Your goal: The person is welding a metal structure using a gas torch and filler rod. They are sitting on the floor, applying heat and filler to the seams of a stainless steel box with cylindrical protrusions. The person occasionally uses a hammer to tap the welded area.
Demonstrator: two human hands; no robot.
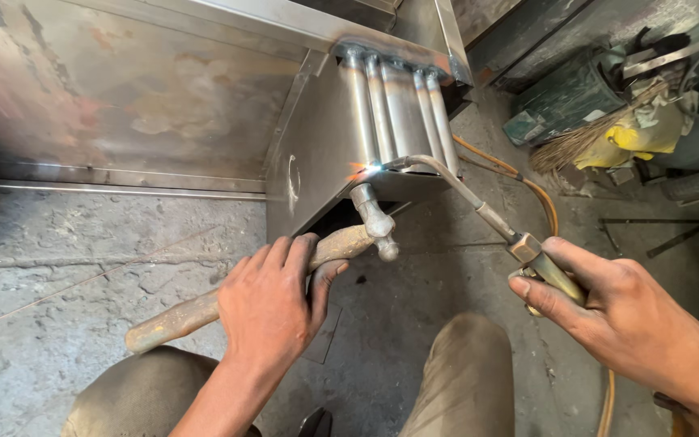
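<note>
Left hand (pixel 273 311) clenched mid-shaft on a ball-peen hammer (pixel 285 275), its likely heavy steel head at 1 o'clock against the stiff sheet-metal box (pixel 317 154). Right hand (pixel 624 316) grasps the rigid torch (pixel 527 247) by its brass handle; its tip, probably hot, meets the box's lower edge.

Dull, stained sheet-metal box (pixel 317 154), worn wooden hammer (pixel 285 275) handle, brassy metal torch (pixel 519 243), rough grey concrete floor (pixel 82 259).

A: the glare at the torch tip (pixel 375 167) washes out the joint, can't tell if the hammer head (pixel 372 217) touches the steel box (pixel 317 154) there.

B: yeah, and the left hand (pixel 273 303) hides the middle of the wooden handle (pixel 173 322). Orange hose (pixel 606 400) runs off the bottom edge.
</note>
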